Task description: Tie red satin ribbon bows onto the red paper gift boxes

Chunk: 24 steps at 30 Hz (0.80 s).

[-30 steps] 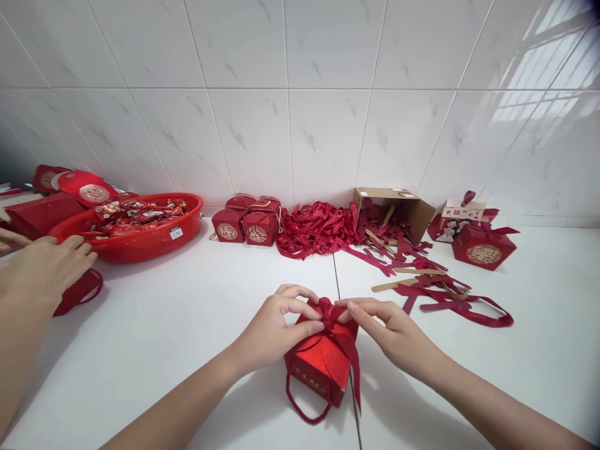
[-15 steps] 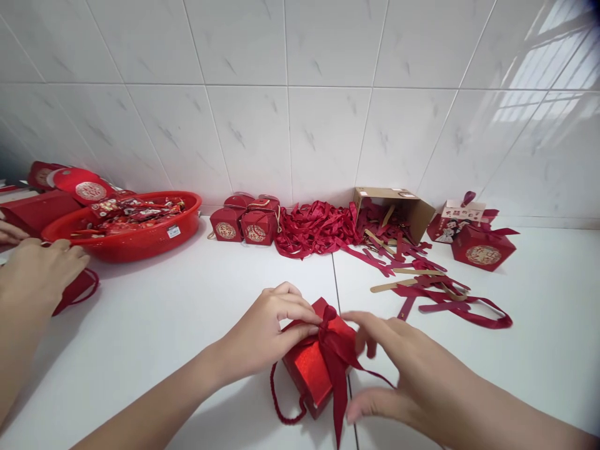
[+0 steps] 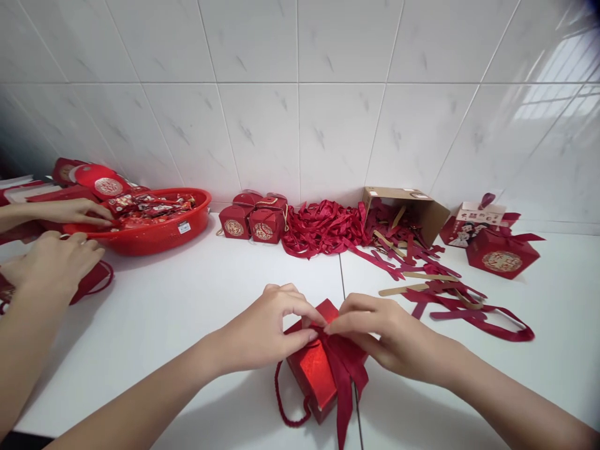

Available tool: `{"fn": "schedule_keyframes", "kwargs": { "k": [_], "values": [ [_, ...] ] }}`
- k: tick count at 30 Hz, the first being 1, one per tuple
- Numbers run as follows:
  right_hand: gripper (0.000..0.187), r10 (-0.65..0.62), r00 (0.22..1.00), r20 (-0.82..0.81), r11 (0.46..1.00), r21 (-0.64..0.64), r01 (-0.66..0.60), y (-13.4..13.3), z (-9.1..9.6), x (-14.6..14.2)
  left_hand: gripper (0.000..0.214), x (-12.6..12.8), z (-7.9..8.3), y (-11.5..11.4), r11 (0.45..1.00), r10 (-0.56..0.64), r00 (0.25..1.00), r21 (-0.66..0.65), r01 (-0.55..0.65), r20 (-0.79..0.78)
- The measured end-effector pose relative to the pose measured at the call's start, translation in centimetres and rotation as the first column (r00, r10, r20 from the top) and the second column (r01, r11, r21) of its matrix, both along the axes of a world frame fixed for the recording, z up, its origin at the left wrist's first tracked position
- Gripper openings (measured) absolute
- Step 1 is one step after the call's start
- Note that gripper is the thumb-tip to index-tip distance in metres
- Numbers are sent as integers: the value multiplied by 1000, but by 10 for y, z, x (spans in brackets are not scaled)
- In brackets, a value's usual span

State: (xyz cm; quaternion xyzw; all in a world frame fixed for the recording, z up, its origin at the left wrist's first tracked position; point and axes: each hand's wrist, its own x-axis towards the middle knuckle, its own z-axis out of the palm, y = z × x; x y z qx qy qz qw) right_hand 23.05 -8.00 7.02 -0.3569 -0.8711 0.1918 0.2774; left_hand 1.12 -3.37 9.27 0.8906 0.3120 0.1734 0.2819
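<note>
A shiny red gift box [image 3: 314,373] sits on the white table in front of me, with a dark red ribbon [image 3: 344,395] tied over its top. One ribbon tail hangs down the near side. My left hand [image 3: 267,328] pinches the ribbon beside the knot with thumb and forefinger. From the other side my right hand [image 3: 391,334] has its fingers closed at the knot, which they largely cover. A twisted red cord handle [image 3: 285,412] loops out at the box's lower left.
A co-worker's hand [image 3: 89,212] reaches into a red basin [image 3: 154,242] of wrapped sweets at left. Small red boxes [image 3: 234,222], a ribbon heap [image 3: 323,228] and a tipped cardboard box [image 3: 434,219] line the wall. Loose strips lie at right, near finished boxes [image 3: 504,255].
My right hand has moved left from spread fingers beside the box to closing on the ribbon knot. A co-worker's hand now reaches into the basin. The view has shifted slightly left.
</note>
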Motion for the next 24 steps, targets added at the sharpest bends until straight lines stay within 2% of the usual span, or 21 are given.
{"fn": "schedule_keyframes", "kwargs": {
  "k": [2, 4, 6, 8, 11, 13, 19, 24],
  "values": [
    [43, 29, 995, 98, 989, 143, -43, 0, -6, 3, 24, -2, 1, 2, 1000, 10, 1000, 8, -10, -12],
    [43, 44, 986, 159, 971, 224, -80, 1, -11, 4, 23, -4, 2, 5, 999, 29, 999, 18, -29, -36],
    [41, 62, 981, 184, 972, 214, -101, 3, -13, 5, 19, -7, 2, 8, 998, 57, 996, 10, -57, -70],
    [39, 73, 982, 176, 983, 152, -101, 5, -13, 4, 16, -10, 4, 10, 997, 75, 991, -9, -76, -108],
    [39, 96, 985, 140, 993, 49, -104, 7, -12, 5, 9, -11, 7, 11, 998, 39, 984, -50, -48, -174],
    [37, 101, 986, 130, 994, 25, -105, 7, -12, 5, 9, -9, 10, 11, 997, -6, 979, -77, -10, -201],
    [33, 136, 986, 98, 980, 132, -148, 4, -18, 5, 8, 1, 16, 9, 996, -87, 966, -17, 85, -245],
    [34, 157, 985, 73, 977, 136, -166, 3, -23, 2, 11, 5, 18, 8, 993, -107, 956, 22, 118, -271]
  ]
}}
